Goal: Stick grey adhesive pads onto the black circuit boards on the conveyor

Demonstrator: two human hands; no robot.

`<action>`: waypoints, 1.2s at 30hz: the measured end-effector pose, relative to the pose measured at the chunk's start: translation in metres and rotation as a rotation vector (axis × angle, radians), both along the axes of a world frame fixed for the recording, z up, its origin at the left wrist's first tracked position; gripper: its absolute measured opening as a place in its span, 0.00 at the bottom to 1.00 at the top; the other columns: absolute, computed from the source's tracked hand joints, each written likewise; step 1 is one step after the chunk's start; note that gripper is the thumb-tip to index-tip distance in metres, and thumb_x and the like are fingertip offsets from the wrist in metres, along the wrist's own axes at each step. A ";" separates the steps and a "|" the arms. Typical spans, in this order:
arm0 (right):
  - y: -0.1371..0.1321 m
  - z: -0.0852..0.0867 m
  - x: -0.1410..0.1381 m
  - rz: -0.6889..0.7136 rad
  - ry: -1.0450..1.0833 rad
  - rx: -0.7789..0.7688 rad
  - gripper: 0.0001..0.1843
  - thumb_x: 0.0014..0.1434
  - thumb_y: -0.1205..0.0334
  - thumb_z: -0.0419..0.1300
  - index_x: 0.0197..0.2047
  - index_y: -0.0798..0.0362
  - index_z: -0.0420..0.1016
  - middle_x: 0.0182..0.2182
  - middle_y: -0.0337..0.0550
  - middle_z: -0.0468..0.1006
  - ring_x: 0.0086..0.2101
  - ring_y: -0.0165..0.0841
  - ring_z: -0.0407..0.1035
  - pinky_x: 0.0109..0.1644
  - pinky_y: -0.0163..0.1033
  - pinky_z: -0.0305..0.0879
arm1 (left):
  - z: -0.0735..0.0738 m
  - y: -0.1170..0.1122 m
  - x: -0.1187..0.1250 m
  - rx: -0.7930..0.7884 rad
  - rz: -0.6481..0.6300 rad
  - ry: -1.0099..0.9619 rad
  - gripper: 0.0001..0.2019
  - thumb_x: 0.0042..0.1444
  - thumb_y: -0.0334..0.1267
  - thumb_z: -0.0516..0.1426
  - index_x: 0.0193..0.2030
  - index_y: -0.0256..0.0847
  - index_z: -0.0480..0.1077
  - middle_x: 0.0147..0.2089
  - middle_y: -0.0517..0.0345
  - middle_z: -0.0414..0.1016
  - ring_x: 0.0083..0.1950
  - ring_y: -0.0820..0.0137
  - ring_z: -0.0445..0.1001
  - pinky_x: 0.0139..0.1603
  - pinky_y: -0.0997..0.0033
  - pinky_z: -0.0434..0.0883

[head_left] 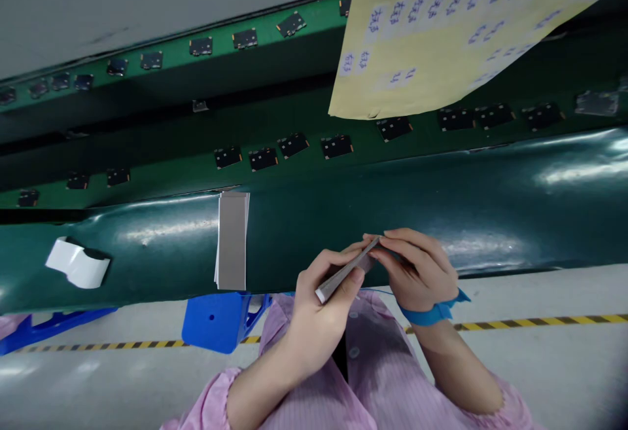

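Note:
My left hand [318, 315] is closed round a thin stack of grey strips [347, 277], its thumb lying along the near side. The stack is tilted on edge, with a white end toward me. At its far end the fingertips of my right hand [422, 273] pinch the corner; whether a single strip is parted there is too small to tell. A blue band [430, 314] circles my right wrist. To the left, a similar pile of grey strips [232, 240] with white edges lies on the green bench mat [304, 220].
Beyond the bench edge, small black circuit boards [337, 146] lie in rows on green belts. A yellow sheet with handwritten labels [417, 37] hangs over the right side. A curled white paper strip [78, 263] lies at left. A blue stool [213, 322] stands below.

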State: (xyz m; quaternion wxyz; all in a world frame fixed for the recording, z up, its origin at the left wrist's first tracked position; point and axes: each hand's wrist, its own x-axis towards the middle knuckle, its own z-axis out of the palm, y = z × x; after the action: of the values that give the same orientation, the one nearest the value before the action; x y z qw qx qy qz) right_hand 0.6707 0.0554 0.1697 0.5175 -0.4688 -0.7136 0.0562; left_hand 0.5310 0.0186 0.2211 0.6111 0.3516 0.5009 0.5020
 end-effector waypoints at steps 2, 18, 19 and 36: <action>0.000 -0.001 0.000 -0.006 0.002 0.002 0.08 0.56 0.69 0.65 0.38 0.48 0.75 0.35 0.39 0.78 0.33 0.32 0.75 0.36 0.38 0.76 | 0.000 0.000 0.001 -0.014 0.013 -0.010 0.05 0.58 0.30 0.59 0.35 0.43 0.74 0.47 0.59 0.81 0.53 0.68 0.76 0.55 0.71 0.71; -0.004 -0.007 -0.002 -0.028 0.020 -0.005 0.11 0.56 0.72 0.64 0.41 0.48 0.77 0.37 0.38 0.78 0.35 0.30 0.75 0.40 0.36 0.76 | 0.003 0.002 0.007 -0.082 0.082 -0.029 0.05 0.57 0.29 0.59 0.35 0.43 0.74 0.46 0.59 0.81 0.52 0.67 0.77 0.54 0.69 0.72; -0.005 -0.008 -0.002 -0.027 0.024 -0.009 0.11 0.56 0.72 0.64 0.41 0.48 0.77 0.37 0.38 0.78 0.35 0.30 0.75 0.41 0.35 0.76 | 0.003 0.003 0.008 -0.085 0.084 -0.028 0.05 0.57 0.29 0.59 0.35 0.43 0.74 0.46 0.59 0.81 0.52 0.66 0.77 0.54 0.68 0.72; 0.000 -0.006 0.001 -0.064 -0.045 -0.029 0.09 0.59 0.67 0.62 0.42 0.45 0.76 0.36 0.41 0.77 0.35 0.35 0.75 0.37 0.40 0.76 | 0.000 0.002 0.008 -0.060 0.058 0.029 0.03 0.58 0.31 0.59 0.35 0.42 0.73 0.50 0.55 0.79 0.58 0.61 0.73 0.57 0.61 0.70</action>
State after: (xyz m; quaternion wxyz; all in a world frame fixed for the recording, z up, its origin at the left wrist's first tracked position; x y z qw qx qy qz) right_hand 0.6719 0.0556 0.1634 0.4960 -0.5000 -0.7088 0.0394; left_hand 0.5394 0.0210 0.2209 0.5993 0.3257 0.5346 0.4990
